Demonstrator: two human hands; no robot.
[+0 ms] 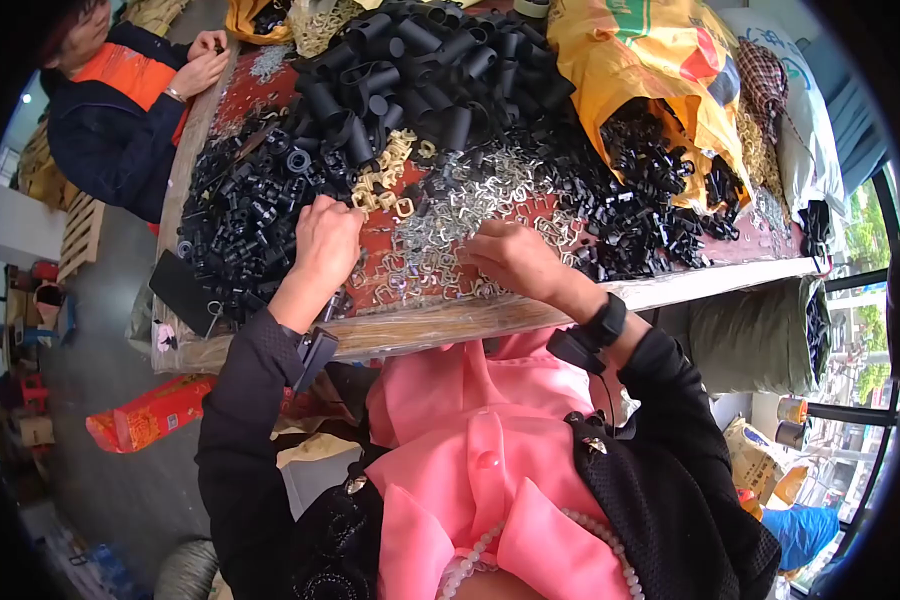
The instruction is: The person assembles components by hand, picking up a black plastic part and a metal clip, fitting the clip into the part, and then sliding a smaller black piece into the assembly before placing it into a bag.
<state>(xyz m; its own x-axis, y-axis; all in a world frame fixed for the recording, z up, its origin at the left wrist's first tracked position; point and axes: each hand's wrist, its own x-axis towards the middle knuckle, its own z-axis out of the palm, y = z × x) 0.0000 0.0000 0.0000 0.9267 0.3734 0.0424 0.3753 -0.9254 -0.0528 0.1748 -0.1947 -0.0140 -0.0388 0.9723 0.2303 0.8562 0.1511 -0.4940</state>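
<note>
Both hands work the table (450,325) edge: the left hand (325,240) curls into the black plastic fittings (240,225), grip contents hidden, while the right hand (510,255) pinches among silver metal clips (470,190), heaped within easy reach.

A worker wears a bright pink buttoned blouse (480,440) under a black textured jacket (660,490), its dark sleeves running to both wrists. A black band with a small boxy device (592,335) wraps the right wrist at three o'clock; a similar black clip (313,355) sits on the left cuff at nine o'clock. A pale bead necklace (530,545) hangs at six o'clock.
</note>
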